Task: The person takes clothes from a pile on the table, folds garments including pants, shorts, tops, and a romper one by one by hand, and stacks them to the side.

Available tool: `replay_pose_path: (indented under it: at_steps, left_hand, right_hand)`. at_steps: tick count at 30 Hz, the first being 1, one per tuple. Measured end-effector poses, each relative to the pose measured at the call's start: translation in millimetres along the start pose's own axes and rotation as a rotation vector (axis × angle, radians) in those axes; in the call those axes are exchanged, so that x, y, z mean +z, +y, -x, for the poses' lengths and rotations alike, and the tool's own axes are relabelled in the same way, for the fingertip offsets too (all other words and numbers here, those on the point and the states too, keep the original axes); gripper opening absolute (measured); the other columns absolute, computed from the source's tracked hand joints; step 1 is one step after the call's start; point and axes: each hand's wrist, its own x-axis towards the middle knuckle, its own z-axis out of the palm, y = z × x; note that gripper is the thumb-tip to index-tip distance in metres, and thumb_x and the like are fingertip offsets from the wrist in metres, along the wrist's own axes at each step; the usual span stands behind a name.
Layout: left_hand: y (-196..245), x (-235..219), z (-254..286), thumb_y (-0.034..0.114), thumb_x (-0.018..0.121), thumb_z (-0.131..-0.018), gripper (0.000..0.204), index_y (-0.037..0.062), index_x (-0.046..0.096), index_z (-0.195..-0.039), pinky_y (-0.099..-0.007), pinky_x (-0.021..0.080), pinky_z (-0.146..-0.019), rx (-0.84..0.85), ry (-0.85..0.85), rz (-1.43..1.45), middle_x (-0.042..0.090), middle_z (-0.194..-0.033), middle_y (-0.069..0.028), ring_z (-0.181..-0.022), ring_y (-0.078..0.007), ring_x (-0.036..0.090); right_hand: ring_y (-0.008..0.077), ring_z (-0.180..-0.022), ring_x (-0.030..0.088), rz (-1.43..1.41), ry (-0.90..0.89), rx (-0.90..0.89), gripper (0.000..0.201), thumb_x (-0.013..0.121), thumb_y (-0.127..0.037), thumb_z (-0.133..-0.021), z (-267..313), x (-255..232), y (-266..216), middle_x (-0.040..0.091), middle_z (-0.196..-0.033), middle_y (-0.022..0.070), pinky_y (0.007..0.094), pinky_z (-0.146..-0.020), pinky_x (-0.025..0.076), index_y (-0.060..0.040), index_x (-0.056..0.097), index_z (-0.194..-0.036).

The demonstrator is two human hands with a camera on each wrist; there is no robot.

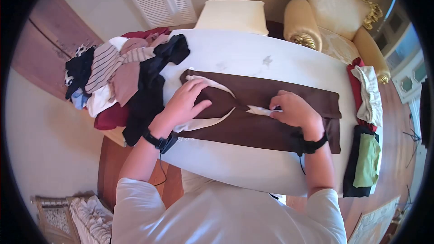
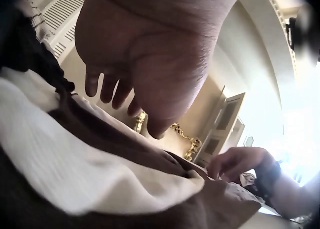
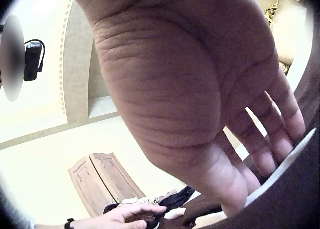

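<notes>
A dark brown garment (image 1: 271,133) lies spread on the white table (image 1: 235,167), its white inner edging (image 1: 210,122) turned out along the left opening. My left hand (image 1: 183,103) hovers palm down over that end with the fingers spread and nothing in them. In the left wrist view, folds of white cloth (image 2: 90,174) lie below that palm. My right hand (image 1: 294,110) is at a short white strip (image 1: 257,110) in the garment's middle. In the right wrist view its fingers (image 3: 265,144) reach down loosely to the white edge, thumb apart from them.
A heap of mixed clothes (image 1: 122,70) covers the table's left end. Folded garments lie at the right end: a white one (image 1: 368,95) over red, a green one (image 1: 367,160) over black. A gold-trimmed armchair (image 1: 334,18) and a cream stool (image 1: 233,16) stand beyond.
</notes>
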Motion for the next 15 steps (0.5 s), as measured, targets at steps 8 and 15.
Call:
replay_pose_path:
  at_steps: [8, 15]
  left_hand:
    - [58, 24, -33, 0.033, 0.077, -0.089, 0.059, 0.0011, 0.058, -0.135, -0.0458, 0.041, -0.113, 0.154, -0.080, 0.011, 0.053, -0.144, -0.0193, -0.135, -0.0375, 0.050]
    - [73, 57, -60, 0.014, 0.077, -0.084, 0.019, 0.0051, 0.068, -0.099, -0.0425, 0.052, -0.088, 0.261, 0.017, 0.024, 0.066, -0.103, -0.0092, -0.101, -0.0322, 0.064]
  right_hand:
    - [0.0363, -0.100, 0.064, 0.043, 0.020, 0.013, 0.020, 0.077, -0.014, -0.080, 0, 5, 0, 0.065, -0.099, 0.0137, 0.0449, -0.087, 0.051, -0.0057, 0.069, -0.096]
    - [0.0360, -0.103, 0.065, 0.193, 0.034, 0.077, 0.019, 0.068, -0.002, -0.078, -7, 15, 3, 0.067, -0.104, 0.0143, 0.0437, -0.089, 0.052, -0.0061, 0.067, -0.096]
